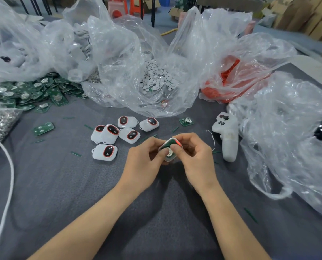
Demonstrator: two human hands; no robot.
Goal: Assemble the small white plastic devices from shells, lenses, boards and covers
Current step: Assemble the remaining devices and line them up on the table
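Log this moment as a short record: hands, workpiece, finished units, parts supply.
workpiece: small white plastic shell with a green circuit board in it
left hand: grips the shell, thumb pressing the board
right hand: grips the shell, thumb pressing the board
finished units: six white plastic devices with red-ringed dark lenses, left of the hands on grey cloth
supply: green board pile far left; clear bag of white discs behind

Six finished white devices (104,151), two stray green boards (43,128), one white controller (228,136).
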